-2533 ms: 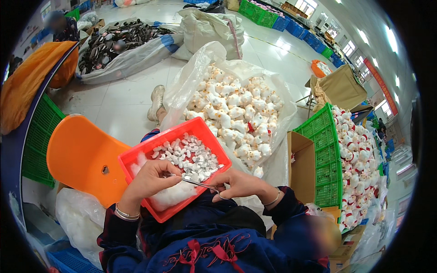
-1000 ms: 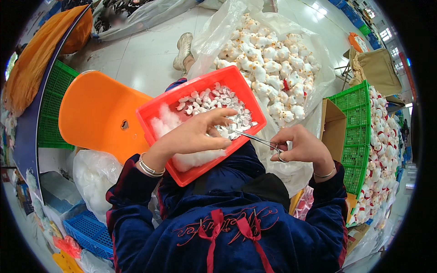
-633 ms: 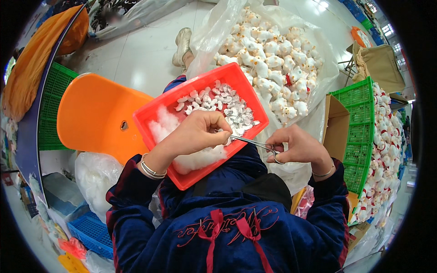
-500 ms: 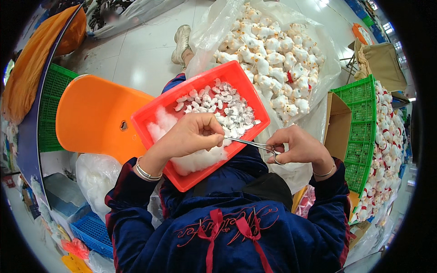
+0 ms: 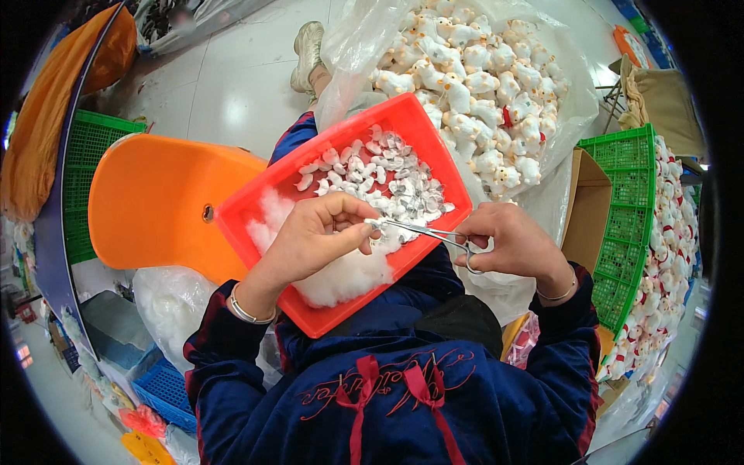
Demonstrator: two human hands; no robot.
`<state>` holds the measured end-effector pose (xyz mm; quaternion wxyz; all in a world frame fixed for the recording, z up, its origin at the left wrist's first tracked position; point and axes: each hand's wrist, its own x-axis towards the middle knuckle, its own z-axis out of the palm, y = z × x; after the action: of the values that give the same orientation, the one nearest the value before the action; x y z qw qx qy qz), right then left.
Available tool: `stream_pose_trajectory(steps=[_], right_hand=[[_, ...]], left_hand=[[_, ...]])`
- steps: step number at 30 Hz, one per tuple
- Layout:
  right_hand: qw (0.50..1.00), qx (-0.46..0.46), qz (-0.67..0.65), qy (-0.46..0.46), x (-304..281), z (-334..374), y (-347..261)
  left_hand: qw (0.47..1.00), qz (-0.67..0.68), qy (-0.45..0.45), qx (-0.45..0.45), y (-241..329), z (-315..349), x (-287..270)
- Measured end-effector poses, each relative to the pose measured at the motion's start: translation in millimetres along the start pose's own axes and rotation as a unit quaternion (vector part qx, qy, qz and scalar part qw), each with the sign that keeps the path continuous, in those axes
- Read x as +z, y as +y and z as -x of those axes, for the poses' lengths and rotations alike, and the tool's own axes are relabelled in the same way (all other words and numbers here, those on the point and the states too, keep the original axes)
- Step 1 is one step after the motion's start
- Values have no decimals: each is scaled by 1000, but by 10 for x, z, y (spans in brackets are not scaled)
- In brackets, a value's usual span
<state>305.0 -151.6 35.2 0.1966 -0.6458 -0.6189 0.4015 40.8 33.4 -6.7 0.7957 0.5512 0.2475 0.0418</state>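
A small white fabric piece [image 5: 373, 225] is pinched between the thumb and fingers of my left hand [image 5: 318, 232]. My right hand [image 5: 515, 242] grips scissor-handled metal forceps [image 5: 426, 230], with its fingers at the ring handles. The tips of the forceps reach the white piece; whether they are inside it or beside it is too small to tell. Below both hands a red plastic tray [image 5: 428, 128] rests tilted over my lap. Many small white and silvery fabric pieces [image 5: 403, 182] lie in its far part, and fluffy white stuffing [image 5: 345, 277] fills the near left part.
An orange chair [image 5: 159, 201] stands left of the tray. Beyond it on the right, a clear plastic sack holds many white plush toys [image 5: 484, 101]. At right are a cardboard box [image 5: 585, 198] and green crates [image 5: 624, 232]. A blue basket [image 5: 165, 394] sits lower left.
My left hand has rolled slightly, so the white piece now shows at its fingertips. The forceps point at it from the right. The view has shifted a little.
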Motion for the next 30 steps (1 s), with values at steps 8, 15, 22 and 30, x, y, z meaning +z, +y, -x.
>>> stream_pose_trajectory(steps=[8, 15, 22, 30], right_hand=[[999, -13, 26, 14, 5, -100, 16], [1000, -10, 0, -9, 74, -161, 44], [953, 81, -290, -46, 881, -214, -199], [993, 15, -119, -1, 601, -192, -75]], left_hand=[[998, -2, 21, -61, 45, -73, -18], [967, -201, 126, 89, -42, -64, 45], [844, -314, 339, 272, -215, -2, 98], [978, -23, 180, 101, -191, 187, -38]])
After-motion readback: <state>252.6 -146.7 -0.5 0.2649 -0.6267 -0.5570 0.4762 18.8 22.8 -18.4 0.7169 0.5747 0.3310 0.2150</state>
